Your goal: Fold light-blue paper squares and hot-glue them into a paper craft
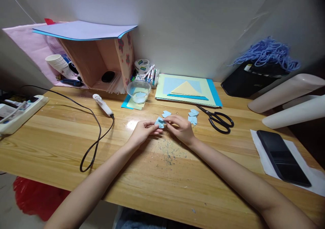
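Between my two hands is a small light-blue paper piece (159, 122), cut with notches at its lower edge. My left hand (145, 130) pinches it from the left, thumb and fingers closed on its edge. From the right, my right hand (179, 127) has its thumb and fingertips closed on the piece's right edge. Just behind my fingers lies another light-blue paper cutout (166, 114). Right of my right hand are more blue paper cutouts (193, 116) in a small group. Black-handled scissors (218, 120) lie beyond them, blades pointing to the back left.
A clear plastic bowl (138, 91) with blue paper inside stands behind my hands. Stacked coloured paper sheets (162, 93) lie at the back. To the left is a white corded device (103, 105) with a looping black cable. A black phone (283, 157) rests on white paper at right.
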The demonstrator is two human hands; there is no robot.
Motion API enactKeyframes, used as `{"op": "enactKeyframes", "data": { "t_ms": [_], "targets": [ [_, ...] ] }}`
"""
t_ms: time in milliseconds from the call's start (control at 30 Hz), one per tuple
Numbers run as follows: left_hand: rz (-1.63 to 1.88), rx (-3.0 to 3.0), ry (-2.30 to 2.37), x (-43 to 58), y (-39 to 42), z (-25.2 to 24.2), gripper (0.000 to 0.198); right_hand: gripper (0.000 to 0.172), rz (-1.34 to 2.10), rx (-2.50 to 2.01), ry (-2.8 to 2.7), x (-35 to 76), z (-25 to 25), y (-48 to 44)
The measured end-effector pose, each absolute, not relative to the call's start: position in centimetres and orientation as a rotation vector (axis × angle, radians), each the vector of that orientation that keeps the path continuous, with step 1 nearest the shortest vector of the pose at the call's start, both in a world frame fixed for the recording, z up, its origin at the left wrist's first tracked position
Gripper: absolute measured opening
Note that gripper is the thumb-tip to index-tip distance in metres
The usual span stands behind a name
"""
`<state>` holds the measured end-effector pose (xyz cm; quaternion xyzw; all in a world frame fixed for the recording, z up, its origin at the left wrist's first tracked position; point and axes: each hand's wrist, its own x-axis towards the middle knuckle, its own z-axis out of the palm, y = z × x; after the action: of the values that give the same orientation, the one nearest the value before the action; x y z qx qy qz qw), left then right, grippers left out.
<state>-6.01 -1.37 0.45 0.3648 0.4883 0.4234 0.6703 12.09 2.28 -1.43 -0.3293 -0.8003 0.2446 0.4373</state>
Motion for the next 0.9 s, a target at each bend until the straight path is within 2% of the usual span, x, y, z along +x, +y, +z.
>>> {"op": "enactKeyframes", "data": {
  "t_ms": [700, 800, 900],
  "targets": [
    [0.959, 0.831, 1.113, -6.06, -1.34, 0.87, 0.034, 0.022, 0.455, -0.823, -2.160, 12.35, -1.99, 2.32],
    [0.926, 0.838, 1.129, -6.02, -1.38, 1.02, 0.036, 0.019, 0.535, -0.804, -2.126, 12.16, -1.69, 2.24],
    [0.892, 0.853, 1.147, -5.95, -1.45, 1.06, 0.037, 0.015, 0.761, -0.862, -2.008, 11.96, -1.43, 2.30]
  ]
}}
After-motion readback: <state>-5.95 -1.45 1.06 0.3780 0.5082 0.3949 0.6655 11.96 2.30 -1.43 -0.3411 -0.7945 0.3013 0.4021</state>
